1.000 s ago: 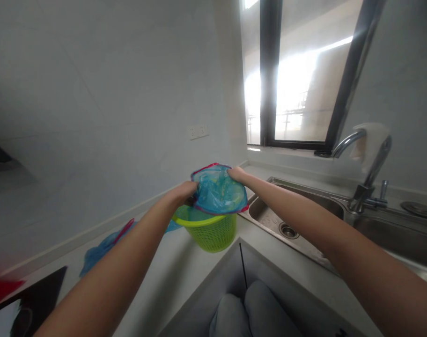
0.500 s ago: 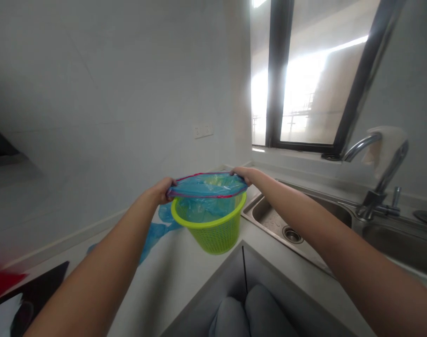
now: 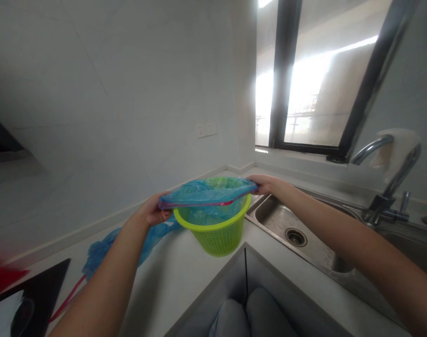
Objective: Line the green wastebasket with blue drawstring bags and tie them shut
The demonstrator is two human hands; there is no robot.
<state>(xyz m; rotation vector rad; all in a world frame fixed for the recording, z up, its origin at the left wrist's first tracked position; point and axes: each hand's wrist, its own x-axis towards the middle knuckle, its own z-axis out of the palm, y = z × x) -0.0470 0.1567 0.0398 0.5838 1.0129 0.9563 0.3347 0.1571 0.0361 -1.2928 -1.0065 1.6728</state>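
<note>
A thin blue plastic bag [image 3: 208, 193] with a pink-red edge is stretched between my hands, its lower part hanging inside a lime-green plastic basket [image 3: 217, 239]. My left hand [image 3: 156, 210] is closed on the bag's left end, just outside the basket rim. At the opposite end, my right hand [image 3: 261, 184] pinches the bag's edge between thumb and fingers. The basket stands upright on the white counter, and part of its far rim shows through the film. More crumpled blue plastic [image 3: 103, 250] lies behind my left forearm, partly hidden by it.
A steel sink [image 3: 278, 220] lies right of the basket, with a faucet [image 3: 377, 206] that has a pale cloth over it. A dark cooktop [image 3: 47, 290] is at lower left. Wall sockets [image 3: 207, 130] and a window [image 3: 315, 79] are behind.
My hands have moved apart and slightly lower, pulling the bag's near edge tauter across the basket. The view has shifted slightly, showing more of the crumpled plastic on the left.
</note>
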